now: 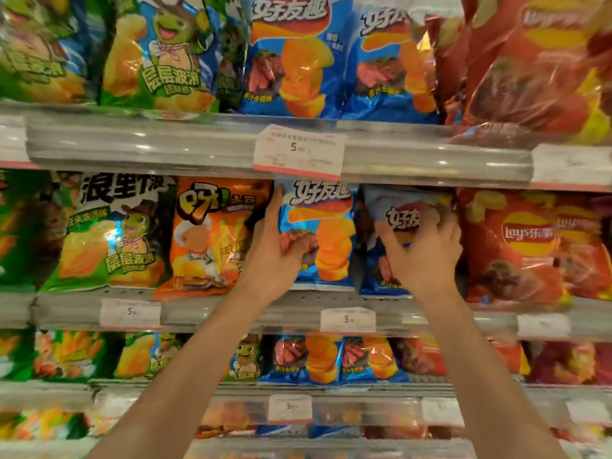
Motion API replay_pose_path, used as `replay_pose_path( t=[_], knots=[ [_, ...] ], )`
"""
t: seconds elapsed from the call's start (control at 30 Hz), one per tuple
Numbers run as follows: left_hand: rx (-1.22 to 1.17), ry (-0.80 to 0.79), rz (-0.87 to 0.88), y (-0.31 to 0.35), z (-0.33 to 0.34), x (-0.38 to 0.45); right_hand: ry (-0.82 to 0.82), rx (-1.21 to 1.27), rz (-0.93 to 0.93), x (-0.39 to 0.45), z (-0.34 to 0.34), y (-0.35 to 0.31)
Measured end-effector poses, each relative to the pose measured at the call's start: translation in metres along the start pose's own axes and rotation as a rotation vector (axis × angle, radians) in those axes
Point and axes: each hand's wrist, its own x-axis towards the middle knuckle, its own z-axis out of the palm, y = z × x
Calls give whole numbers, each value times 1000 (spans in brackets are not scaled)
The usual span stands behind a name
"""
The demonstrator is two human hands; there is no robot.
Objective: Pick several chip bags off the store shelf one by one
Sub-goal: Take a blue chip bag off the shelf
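Head view shows both hands below the price tag [299,150]: left hand [276,246] clasps a blue chip bag [326,240], right hand [422,251] clutches its neighbour [384,276]. Better to draw one bag straight out, loosening the other grip.

left hand [270,250] gripping blue bag [326,240], right hand [422,251] another

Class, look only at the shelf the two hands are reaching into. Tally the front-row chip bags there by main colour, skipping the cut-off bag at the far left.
Green bags: 1
Orange bags: 1
Blue bags: 2
Red bags: 1
Total: 5
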Motion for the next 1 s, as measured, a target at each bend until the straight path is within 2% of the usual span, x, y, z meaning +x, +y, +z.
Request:
replay_pose_path(
  t=[0.07, 0.13, 0.33, 0.47, 0.6, 0.7, 0.77, 0.87, 0.93, 1.0],
  knots=[
    [-23, 9, -69, -16, 5, 12, -117, -70, 75, -6, 2, 16],
    [10, 0, -101, -57, 12, 33, -138, -110, 48, -12, 8, 24],
    [262, 58, -58, -19, 19, 8, -133, -22, 57, -8, 11, 30],
    [276, 7, -9, -22, 19, 12, -119, 90, -1, -6, 10, 25],
    [294, -84, -18, -30, 14, 14, -233, -100, 5, -9, 9, 25],
    [382, -52, -22, -28, 16, 11, -247, -256, -18, -9, 8, 27],
    [533, 74, 71, -27, 22, 5, -209, -305, -54, -9, 11, 31],
    [793, 242, 370, -29, 30, 6, -89, -274, -226, -10, 15, 35],
    [929, 215, 440, -32, 35, 14, -94, -278, -307, -12, 20, 36],
    [1010, 167, 414, -37, 40, 20, -114, -296, -314, -15, 26, 36]
  ],
)
